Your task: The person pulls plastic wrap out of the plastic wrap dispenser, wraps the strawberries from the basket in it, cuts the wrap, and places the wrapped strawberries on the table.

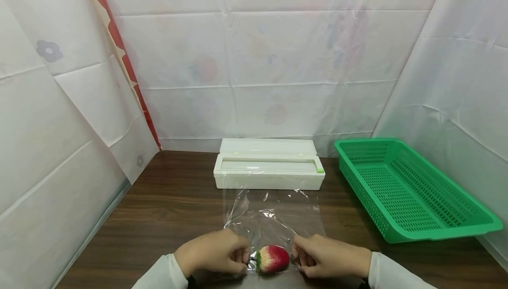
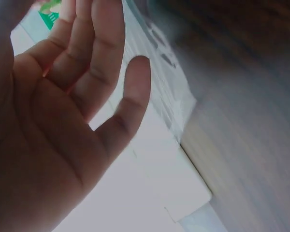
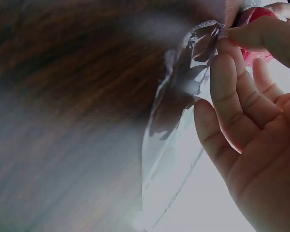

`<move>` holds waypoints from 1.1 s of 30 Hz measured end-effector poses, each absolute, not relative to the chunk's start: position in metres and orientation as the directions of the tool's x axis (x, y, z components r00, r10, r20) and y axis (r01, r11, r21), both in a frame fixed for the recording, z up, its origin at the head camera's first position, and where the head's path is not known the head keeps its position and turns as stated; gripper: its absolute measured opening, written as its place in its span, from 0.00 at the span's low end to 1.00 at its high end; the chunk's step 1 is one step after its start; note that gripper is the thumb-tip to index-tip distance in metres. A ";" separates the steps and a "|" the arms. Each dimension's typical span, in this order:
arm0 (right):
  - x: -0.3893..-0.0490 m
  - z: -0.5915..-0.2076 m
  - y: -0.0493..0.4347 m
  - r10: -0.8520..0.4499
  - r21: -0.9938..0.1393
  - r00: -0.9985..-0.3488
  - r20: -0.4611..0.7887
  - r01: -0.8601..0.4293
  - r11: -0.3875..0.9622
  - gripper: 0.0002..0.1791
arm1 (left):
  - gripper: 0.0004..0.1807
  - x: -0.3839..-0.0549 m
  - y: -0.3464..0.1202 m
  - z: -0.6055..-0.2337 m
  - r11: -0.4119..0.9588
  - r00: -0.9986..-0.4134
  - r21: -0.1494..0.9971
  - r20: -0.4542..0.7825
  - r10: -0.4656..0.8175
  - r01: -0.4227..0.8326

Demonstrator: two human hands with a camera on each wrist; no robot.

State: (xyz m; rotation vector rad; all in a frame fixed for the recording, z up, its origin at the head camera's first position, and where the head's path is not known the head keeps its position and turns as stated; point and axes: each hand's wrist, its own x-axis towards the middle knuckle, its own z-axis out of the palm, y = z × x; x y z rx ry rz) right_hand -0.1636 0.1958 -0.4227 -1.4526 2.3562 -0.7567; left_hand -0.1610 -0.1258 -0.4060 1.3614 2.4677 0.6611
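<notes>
Vividly red fruit [image 1: 274,259] pales toward yellow; left grip [image 1: 217,251] and right grip [image 1: 331,255] apparently pinch clear film [image 1: 270,213].

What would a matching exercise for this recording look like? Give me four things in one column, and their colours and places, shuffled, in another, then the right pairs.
Things:
1. Basket
2. Box
3. Film
4. Fruit

Colours and places:
A. White, at the back of the table, with its lid open
B. Red and pale yellow, between the left hand and the right hand
C. Green, on the right side
D. See-through, reaching from the box toward the person

Right pairs: 1-C, 2-A, 3-D, 4-B
</notes>
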 end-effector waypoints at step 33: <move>-0.160 -0.421 0.199 -0.886 -0.535 -0.459 0.061 -0.764 0.359 0.35 | 0.32 -0.166 -0.130 -0.408 0.339 -0.456 0.458 0.172 0.873 0.822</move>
